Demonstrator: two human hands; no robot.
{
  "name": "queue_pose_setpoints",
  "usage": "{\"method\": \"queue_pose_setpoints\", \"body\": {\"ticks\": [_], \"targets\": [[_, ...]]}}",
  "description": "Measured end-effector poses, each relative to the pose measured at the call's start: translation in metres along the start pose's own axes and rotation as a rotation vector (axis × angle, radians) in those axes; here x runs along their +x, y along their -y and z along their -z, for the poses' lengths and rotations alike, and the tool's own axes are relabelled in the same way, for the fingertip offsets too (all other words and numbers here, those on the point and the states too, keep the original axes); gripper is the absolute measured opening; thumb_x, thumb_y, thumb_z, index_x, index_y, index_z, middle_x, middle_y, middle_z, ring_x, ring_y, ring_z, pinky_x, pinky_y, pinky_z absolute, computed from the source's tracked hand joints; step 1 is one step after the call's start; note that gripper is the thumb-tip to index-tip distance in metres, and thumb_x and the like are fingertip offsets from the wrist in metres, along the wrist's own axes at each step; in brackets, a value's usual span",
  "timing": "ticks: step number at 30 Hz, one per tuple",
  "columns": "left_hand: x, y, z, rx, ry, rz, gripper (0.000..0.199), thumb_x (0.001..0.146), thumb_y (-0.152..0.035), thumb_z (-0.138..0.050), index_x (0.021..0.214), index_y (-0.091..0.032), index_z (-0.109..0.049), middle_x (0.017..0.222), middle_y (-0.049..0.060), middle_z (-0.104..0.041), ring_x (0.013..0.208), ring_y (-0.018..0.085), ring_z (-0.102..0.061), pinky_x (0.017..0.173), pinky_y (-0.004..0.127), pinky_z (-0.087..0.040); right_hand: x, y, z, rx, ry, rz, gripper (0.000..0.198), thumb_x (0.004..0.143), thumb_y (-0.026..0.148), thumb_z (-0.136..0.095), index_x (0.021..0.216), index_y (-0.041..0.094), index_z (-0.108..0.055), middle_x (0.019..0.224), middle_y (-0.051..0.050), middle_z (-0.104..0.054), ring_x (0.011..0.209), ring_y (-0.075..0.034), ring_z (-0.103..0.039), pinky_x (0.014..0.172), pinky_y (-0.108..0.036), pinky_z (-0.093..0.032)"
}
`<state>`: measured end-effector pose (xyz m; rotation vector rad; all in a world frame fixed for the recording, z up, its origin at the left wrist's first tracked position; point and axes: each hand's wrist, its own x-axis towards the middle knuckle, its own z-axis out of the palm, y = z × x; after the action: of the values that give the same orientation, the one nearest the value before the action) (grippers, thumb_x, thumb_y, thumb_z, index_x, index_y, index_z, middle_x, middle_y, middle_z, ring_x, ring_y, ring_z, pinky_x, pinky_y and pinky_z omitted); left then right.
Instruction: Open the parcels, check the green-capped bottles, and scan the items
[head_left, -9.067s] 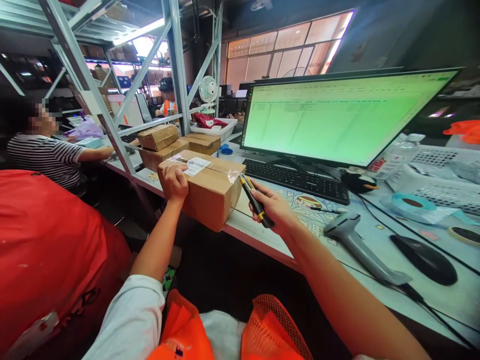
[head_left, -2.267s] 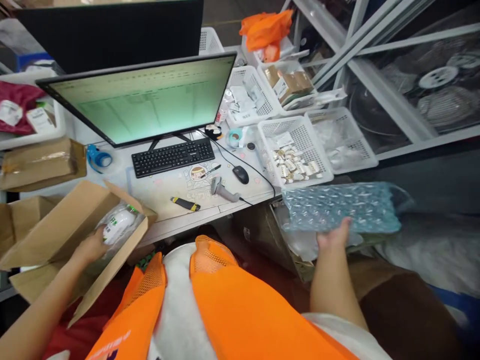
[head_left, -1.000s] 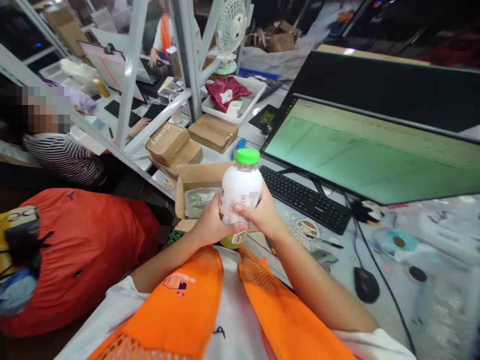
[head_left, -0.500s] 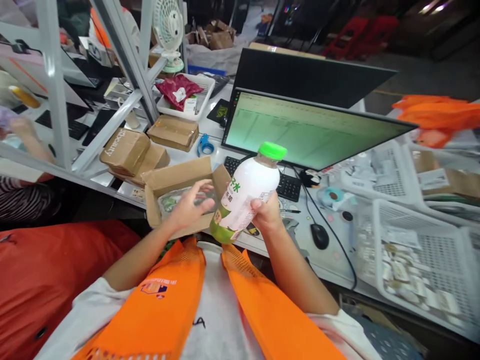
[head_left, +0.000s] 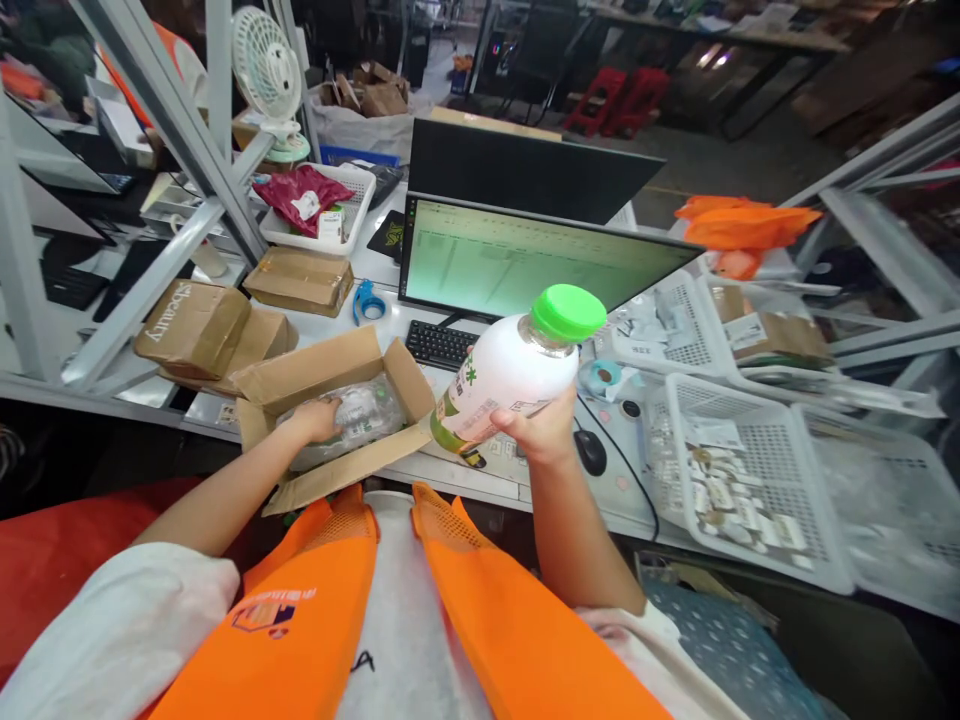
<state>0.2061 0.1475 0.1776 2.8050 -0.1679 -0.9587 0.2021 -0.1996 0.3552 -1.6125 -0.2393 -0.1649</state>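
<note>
My right hand (head_left: 541, 430) is wrapped around a white plastic drink bottle (head_left: 510, 370) with a bright green cap and green print near its base. The bottle tilts, cap up and to the right, above the desk's front part. My left hand (head_left: 319, 420) is inside an open cardboard box (head_left: 315, 360), its fingers curled on clear plastic wrapping (head_left: 367, 412). Some fingertips are hidden in the plastic. The box flaps stand open, and the near flap reaches toward the bottle's base.
Closed cardboard boxes (head_left: 300, 280) and a blue tape dispenser (head_left: 368, 303) stand beyond the open box. A monitor (head_left: 525, 262), keyboard (head_left: 439, 345) and mouse (head_left: 590, 452) are behind the bottle. At right, a white basket (head_left: 795, 480) holds small packets. Metal frame posts rise at left.
My left hand has moved from open in the air over the box down into it, onto the plastic. The bottle stays in my right hand. The view has swung to the right.
</note>
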Motion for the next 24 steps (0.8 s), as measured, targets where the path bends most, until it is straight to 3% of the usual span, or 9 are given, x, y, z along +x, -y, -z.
{"method": "queue_pose_setpoints", "body": {"ticks": [4, 7, 12, 14, 17, 21, 24], "targets": [[-0.016, 0.020, -0.021, 0.048, 0.014, -0.004, 0.066, 0.085, -0.033, -0.069, 0.148, -0.017, -0.053, 0.158, 0.022, -0.052, 0.143, 0.038, -0.055, 0.116, 0.047, -0.045, 0.000, -0.003, 0.006, 0.015, -0.016, 0.042, 0.116, 0.057, 0.066, -0.091, 0.151, 0.021, -0.040, 0.138, -0.021, -0.060, 0.116, -0.034, -0.067, 0.103, -0.056, -0.057], [-0.026, 0.035, -0.028, 0.075, 0.005, -0.008, 0.069, 0.087, -0.027, -0.066, 0.152, -0.017, -0.046, 0.165, 0.020, -0.043, 0.149, 0.035, -0.048, 0.118, 0.044, -0.043, 0.003, -0.020, 0.019, -0.017, -0.071, 0.058, 0.114, 0.057, 0.067, -0.090, 0.150, 0.022, -0.042, 0.136, -0.018, -0.061, 0.115, -0.033, -0.067, 0.103, -0.055, -0.057], [-0.001, 0.033, -0.023, 0.081, 0.047, 0.109, 0.058, 0.093, -0.031, -0.065, 0.147, -0.015, -0.052, 0.151, 0.025, -0.055, 0.138, 0.038, -0.057, 0.110, 0.048, -0.049, 0.023, -0.089, 0.057, -0.050, -0.397, 0.010, 0.104, 0.057, 0.077, -0.081, 0.140, 0.023, -0.050, 0.125, -0.012, -0.065, 0.113, -0.029, -0.067, 0.104, -0.052, -0.055], [0.014, 0.026, -0.017, 0.060, 0.077, 0.165, 0.051, 0.097, -0.037, -0.065, 0.141, -0.014, -0.057, 0.143, 0.022, -0.062, 0.130, 0.034, -0.063, 0.108, 0.049, -0.051, 0.029, -0.119, 0.070, -0.061, -0.520, -0.083, 0.097, 0.057, 0.074, -0.080, 0.133, 0.021, -0.052, 0.120, -0.011, -0.066, 0.110, -0.027, -0.067, 0.103, -0.050, -0.055], [0.021, 0.017, -0.011, 0.007, 0.075, 0.207, 0.051, 0.098, -0.046, -0.065, 0.138, -0.014, -0.060, 0.132, 0.018, -0.069, 0.120, 0.032, -0.068, 0.105, 0.055, -0.053, 0.029, -0.158, 0.083, -0.108, -0.602, -0.162, 0.098, 0.053, 0.066, -0.083, 0.132, 0.019, -0.047, 0.126, -0.013, -0.063, 0.112, -0.025, -0.065, 0.104, -0.049, -0.054], [0.000, 0.009, -0.005, -0.115, -0.027, 0.072, 0.034, 0.089, -0.031, -0.068, 0.119, -0.017, -0.073, 0.123, 0.021, -0.073, 0.125, 0.040, -0.065, 0.109, 0.056, -0.050, 0.013, -0.195, 0.090, -0.197, -0.640, -0.233, 0.103, 0.049, 0.059, -0.084, 0.133, 0.018, -0.040, 0.132, -0.015, -0.059, 0.114, -0.024, -0.062, 0.108, -0.045, -0.051], [-0.017, 0.009, 0.004, -0.265, -0.133, -0.070, 0.013, 0.084, -0.025, -0.067, 0.089, -0.021, -0.078, 0.129, 0.013, -0.072, 0.132, 0.034, -0.060, 0.118, 0.047, -0.045, -0.001, -0.215, 0.090, -0.270, -0.638, -0.281, 0.102, 0.048, 0.057, -0.085, 0.132, 0.018, -0.041, 0.132, -0.015, -0.060, 0.115, -0.024, -0.062, 0.109, -0.044, -0.049]]}}
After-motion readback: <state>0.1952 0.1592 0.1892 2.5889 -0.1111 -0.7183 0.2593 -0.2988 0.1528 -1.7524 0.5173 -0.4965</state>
